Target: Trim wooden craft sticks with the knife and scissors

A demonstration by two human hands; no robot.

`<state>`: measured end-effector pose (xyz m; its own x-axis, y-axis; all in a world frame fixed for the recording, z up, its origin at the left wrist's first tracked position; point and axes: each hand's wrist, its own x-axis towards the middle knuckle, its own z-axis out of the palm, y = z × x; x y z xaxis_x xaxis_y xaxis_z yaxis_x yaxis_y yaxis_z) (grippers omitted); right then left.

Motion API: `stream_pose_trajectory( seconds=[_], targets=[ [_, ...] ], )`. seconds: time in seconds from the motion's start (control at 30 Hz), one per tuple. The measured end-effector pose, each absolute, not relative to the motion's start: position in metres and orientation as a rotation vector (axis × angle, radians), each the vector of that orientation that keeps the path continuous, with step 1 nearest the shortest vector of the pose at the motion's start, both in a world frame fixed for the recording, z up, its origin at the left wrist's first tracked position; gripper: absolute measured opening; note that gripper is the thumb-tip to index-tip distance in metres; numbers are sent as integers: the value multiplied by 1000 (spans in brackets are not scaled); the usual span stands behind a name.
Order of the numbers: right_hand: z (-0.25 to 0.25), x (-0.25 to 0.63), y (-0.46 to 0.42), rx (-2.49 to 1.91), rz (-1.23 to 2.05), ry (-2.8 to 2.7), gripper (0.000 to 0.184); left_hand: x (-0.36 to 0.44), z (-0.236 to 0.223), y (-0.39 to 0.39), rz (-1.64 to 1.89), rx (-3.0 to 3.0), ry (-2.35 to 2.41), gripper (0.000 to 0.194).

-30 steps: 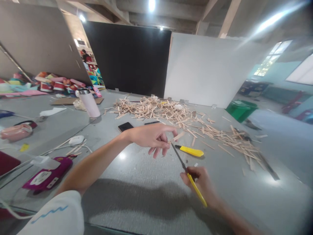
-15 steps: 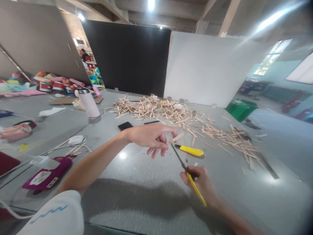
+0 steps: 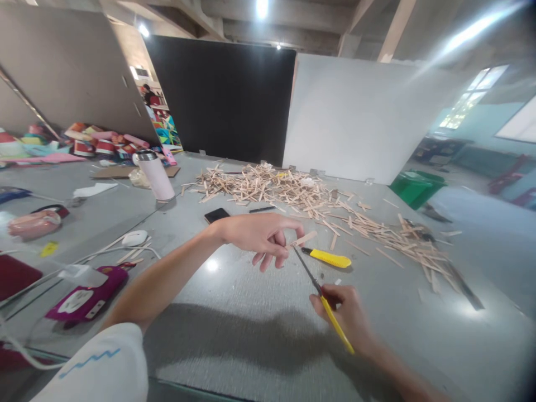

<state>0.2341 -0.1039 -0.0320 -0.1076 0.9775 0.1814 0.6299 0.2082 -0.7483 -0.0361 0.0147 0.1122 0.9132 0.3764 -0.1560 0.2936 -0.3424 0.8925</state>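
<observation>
My left hand [image 3: 268, 239] is above the grey table, pinching a short flat wooden stick [image 3: 305, 238] between thumb and fingers. In my right hand [image 3: 345, 312] is a pair of yellow-handled scissors [image 3: 310, 274], seen nearly edge-on. Their dark blade tips meet the stick close to my left thumb. Whether the blades have cut into the wood cannot be made out. Just beyond the blades, a yellow utility knife [image 3: 330, 258] lies on the table.
A wide heap of wooden sticks [image 3: 259, 184] spreads across the back and right. A black phone [image 3: 216, 215], pink bottle [image 3: 156, 176], white mouse-shaped object [image 3: 134, 238] and purple power-strip-like box [image 3: 87, 293] with cables are leftward. Black [image 3: 221, 100] and white panels [image 3: 347, 117] stand behind.
The view has shifted slightly, so the surroundings sit a little further right. Both hands keep nearly the same pose, with the scissors still at the stick.
</observation>
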Motion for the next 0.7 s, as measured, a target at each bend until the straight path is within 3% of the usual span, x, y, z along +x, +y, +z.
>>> stream_pose_trajectory(
  seconds=[0.7],
  targets=[
    [-27, 234, -106, -1536, 681, -1849, 45, -32, 114, 10, 117, 1934, 513, 21]
  ],
)
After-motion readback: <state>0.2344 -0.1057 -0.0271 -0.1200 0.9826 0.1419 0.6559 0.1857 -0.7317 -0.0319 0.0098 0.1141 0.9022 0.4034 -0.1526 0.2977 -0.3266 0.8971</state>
